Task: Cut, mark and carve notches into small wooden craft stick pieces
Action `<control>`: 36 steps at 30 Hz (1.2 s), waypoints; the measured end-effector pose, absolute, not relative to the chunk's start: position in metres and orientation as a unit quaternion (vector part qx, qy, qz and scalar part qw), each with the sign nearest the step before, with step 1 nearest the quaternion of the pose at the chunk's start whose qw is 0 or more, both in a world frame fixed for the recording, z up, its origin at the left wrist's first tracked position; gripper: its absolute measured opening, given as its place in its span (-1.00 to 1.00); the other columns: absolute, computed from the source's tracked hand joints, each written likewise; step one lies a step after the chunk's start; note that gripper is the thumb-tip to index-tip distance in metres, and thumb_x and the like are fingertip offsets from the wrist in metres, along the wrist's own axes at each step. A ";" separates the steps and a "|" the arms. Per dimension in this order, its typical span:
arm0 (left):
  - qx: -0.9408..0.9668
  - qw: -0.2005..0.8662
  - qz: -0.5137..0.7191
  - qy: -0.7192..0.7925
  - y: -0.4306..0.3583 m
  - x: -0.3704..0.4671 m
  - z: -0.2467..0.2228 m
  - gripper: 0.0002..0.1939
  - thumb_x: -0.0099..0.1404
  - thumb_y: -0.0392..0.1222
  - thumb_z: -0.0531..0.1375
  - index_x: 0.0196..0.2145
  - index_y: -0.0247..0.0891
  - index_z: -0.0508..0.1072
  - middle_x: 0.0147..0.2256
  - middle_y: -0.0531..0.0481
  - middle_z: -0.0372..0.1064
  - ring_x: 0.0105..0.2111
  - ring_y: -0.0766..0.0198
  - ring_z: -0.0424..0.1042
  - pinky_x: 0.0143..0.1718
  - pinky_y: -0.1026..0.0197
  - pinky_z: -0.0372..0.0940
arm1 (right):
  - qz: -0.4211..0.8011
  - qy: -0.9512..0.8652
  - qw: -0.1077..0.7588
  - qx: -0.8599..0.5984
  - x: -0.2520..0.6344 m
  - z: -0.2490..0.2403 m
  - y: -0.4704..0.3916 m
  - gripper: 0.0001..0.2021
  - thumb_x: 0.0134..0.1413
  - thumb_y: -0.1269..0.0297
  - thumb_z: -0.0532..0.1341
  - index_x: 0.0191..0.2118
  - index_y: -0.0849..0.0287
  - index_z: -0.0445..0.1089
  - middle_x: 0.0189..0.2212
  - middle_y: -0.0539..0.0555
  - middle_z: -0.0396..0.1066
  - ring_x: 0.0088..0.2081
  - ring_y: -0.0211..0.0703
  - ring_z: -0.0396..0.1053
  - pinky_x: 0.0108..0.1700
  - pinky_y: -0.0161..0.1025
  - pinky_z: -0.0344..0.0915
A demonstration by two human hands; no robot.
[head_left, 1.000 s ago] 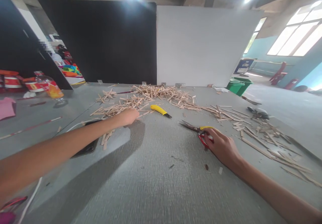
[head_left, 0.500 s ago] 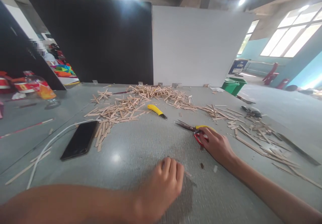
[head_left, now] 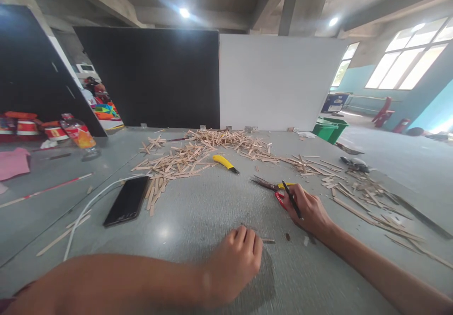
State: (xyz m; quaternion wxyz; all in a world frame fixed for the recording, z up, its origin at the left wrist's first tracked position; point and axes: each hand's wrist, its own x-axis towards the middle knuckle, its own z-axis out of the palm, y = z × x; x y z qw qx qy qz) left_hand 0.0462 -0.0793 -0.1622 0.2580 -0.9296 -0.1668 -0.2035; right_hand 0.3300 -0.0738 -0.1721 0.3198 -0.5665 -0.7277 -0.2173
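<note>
My left hand (head_left: pixel 235 263) rests on the grey table, its fingers curled under. The end of a thin wooden stick (head_left: pixel 269 241) pokes out at its right side; the rest is hidden by the hand. My right hand (head_left: pixel 307 206) grips a black pen (head_left: pixel 292 200), tilted, with its upper end toward the scissors. Just left of those fingers lie the scissors (head_left: pixel 265 183), with one red and one yellow handle partly behind the hand. A yellow-handled utility knife (head_left: pixel 223 162) lies farther forward.
A heap of wooden sticks (head_left: pixel 177 159) curves across the table's far side. At left are a phone (head_left: pixel 127 201), a white cable (head_left: pixel 76 230) and a drink bottle (head_left: pixel 80 133). Loose strips (head_left: pixel 368 211) and a long blade-like piece (head_left: pixel 421 213) lie at right. Upright black and white panels (head_left: pixel 279 79) stand behind.
My right hand has lifted slightly off the scissors and now shows the black pen in its fingers. The view has tilted up a little. My left hand stays nearly in place.
</note>
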 end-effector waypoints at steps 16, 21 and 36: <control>-0.937 0.240 -0.190 -0.168 -0.080 0.044 -0.163 -0.93 0.35 -0.33 0.25 -0.23 -0.41 0.49 -0.34 -0.08 0.50 -0.37 0.18 0.49 -0.42 0.18 0.40 | -0.180 -0.755 0.358 -0.520 0.322 -0.162 -0.077 -0.79 0.48 0.33 0.05 0.12 0.14 0.28 -0.19 0.21 0.48 -0.31 -0.03 0.54 -0.32 -0.20 0.47; -0.932 0.247 -0.196 -0.181 -0.081 0.044 -0.166 -0.91 0.38 -0.35 0.20 -0.25 -0.41 0.51 -0.35 -0.12 0.51 -0.39 0.18 0.49 -0.40 0.17 0.41 | -0.176 -0.754 0.350 -0.528 0.321 -0.165 -0.076 -0.68 0.49 0.33 0.03 0.26 0.13 0.21 -0.13 0.24 0.53 -0.25 0.00 0.58 -0.29 -0.18 0.50; -0.926 0.255 -0.223 -0.164 -0.100 0.025 -0.172 -0.62 0.52 -0.13 0.09 0.07 -0.49 0.49 -0.02 -0.35 0.58 0.01 -0.03 0.58 0.00 0.00 0.41 | -0.166 -0.752 0.355 -0.529 0.326 -0.170 -0.075 -0.50 0.48 0.34 0.07 0.44 0.12 0.07 0.07 0.34 0.48 -0.08 0.08 0.56 -0.16 -0.08 0.53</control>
